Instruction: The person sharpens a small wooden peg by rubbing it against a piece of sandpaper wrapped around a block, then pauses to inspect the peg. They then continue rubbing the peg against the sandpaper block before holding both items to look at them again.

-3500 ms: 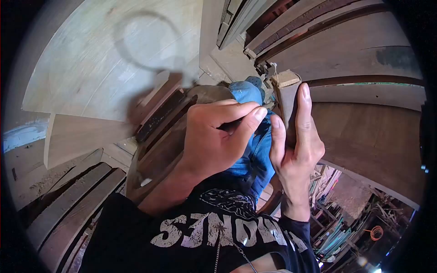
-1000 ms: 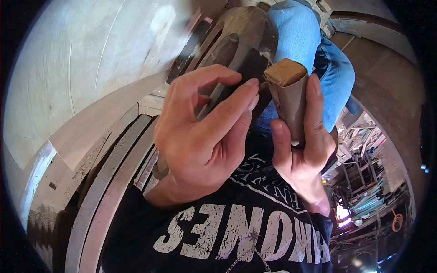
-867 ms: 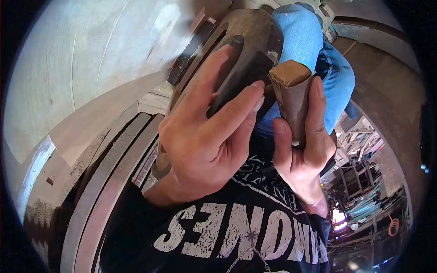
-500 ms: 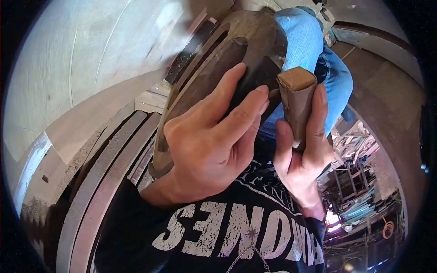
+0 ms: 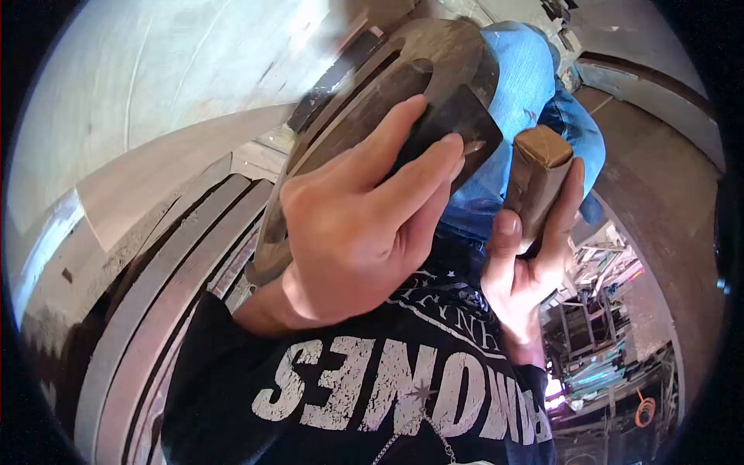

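Curved slotted wood piece [image 5: 446, 46]: propped against blue-jeaned knee [image 5: 527, 77], pinned under flattened left hand [image 5: 349, 232], no longer pinched as a second ago. Paper-wrapped block [image 5: 539, 163]: clenched in right hand [image 5: 527, 271], now tilted and drawn clear of the wood; rubbing probably paused

Left hand [image 5: 349, 225] raised, back toward camera, fingers extended up-right, forearm bare. Right hand [image 5: 527, 256] upright just beside it, grip closed, thumb opposing curled fingers.
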The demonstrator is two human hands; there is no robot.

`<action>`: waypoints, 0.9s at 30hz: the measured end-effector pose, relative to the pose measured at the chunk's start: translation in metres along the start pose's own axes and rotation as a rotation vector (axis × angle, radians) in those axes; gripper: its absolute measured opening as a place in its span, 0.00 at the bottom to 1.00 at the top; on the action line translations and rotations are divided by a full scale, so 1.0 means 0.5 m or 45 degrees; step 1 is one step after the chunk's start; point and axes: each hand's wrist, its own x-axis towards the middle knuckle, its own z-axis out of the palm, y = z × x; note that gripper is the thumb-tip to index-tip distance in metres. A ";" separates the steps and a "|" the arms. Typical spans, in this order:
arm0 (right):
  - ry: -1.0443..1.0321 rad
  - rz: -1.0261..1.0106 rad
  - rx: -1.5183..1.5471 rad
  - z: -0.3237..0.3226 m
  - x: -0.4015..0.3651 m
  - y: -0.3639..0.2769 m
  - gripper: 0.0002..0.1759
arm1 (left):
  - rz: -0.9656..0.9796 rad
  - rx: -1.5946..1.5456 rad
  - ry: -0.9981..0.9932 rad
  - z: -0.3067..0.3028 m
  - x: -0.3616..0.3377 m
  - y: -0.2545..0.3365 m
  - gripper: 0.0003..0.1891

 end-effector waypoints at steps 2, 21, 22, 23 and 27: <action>0.013 -0.163 0.063 0.005 0.013 0.010 0.40 | 0.029 0.081 0.027 0.003 0.002 0.003 0.14; -0.022 -0.331 0.270 -0.021 0.072 0.044 0.32 | -0.338 0.001 0.131 0.038 0.005 0.047 0.04; -0.099 -0.274 0.248 -0.024 0.073 0.042 0.31 | -0.333 0.009 0.131 0.035 0.007 0.046 0.04; -0.094 -0.274 0.255 -0.023 0.075 0.042 0.31 | -0.433 -0.042 0.097 0.031 0.009 0.046 0.04; -0.095 -0.318 0.257 -0.021 0.079 0.043 0.31 | -0.485 -0.150 0.098 0.033 0.009 0.030 0.04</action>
